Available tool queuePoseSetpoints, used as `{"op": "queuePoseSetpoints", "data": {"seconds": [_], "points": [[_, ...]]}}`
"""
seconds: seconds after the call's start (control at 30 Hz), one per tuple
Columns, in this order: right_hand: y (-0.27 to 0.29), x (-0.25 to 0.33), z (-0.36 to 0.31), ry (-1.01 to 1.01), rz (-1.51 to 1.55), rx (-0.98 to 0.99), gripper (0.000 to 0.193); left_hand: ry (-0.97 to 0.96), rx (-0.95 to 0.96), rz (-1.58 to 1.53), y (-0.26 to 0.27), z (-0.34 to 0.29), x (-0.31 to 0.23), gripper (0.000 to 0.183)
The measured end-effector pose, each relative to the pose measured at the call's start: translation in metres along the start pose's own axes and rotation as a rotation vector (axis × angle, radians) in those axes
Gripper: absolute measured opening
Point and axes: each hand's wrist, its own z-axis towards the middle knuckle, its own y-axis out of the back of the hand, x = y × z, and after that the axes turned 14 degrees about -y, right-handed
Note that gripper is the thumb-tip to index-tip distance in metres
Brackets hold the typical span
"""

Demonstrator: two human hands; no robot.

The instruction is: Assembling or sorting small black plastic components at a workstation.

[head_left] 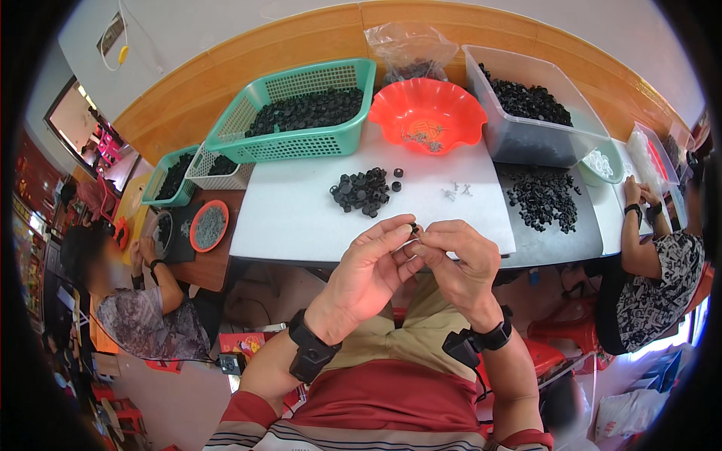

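Above the table's near edge, my left hand [368,263] and my right hand [462,267] meet at the fingertips. My left thumb and fingers pinch a small black part [414,228], mostly hidden. My right thumb and forefinger close against the same spot; whether they grip that part or another tiny piece is too small to make out. Just beyond the hands, a heap of black round caps [359,194] lies on the white tabletop [289,214]. To its right are a few small pale pieces [454,191]. Small black ring-like parts [543,197] are spread on a dark mat [590,239].
Along the back stand a green basket [218,143] of black caps, a red scalloped bowl [470,113] with small pieces, and a clear bin [541,135] of black parts. A plastic bag [410,45] sits behind the bowl. Co-workers sit left [150,316] and right [654,278].
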Motion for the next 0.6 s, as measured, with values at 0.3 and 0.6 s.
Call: {"op": "queuePoseSetpoints", "data": {"seconds": [0.3,0.6], "points": [[-0.0044,-0.0021,-0.0046,0.004,-0.032,-0.039,0.016,0.011,-0.049,-0.008,0.0025,-0.0050,0.0027,0.025],[-0.0049,-0.0016,-0.0069,0.001,-0.122,-0.070,0.018,-0.026,-0.084,0.033,0.0034,-0.0089,0.0082,0.020]]}}
